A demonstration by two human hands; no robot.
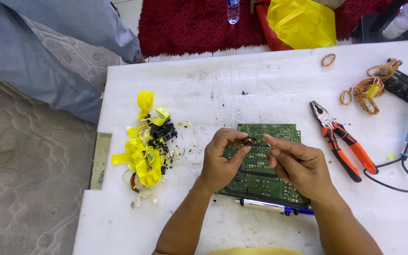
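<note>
Copper coil: small, light, springy, its fine wire easily kinked, we judge; best pinched at the rim | held above the green circuit board | left hand pinches the coil; right hand closes fingertips beside it, perhaps on a wire end | pliers right, yellow tape scraps left.

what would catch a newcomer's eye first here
Mid-board, the left hand and right hand pinch a small copper coil over a green circuit board. A heap of yellow tape scraps lies to the left, and orange-handled pliers lie to the right.
</note>
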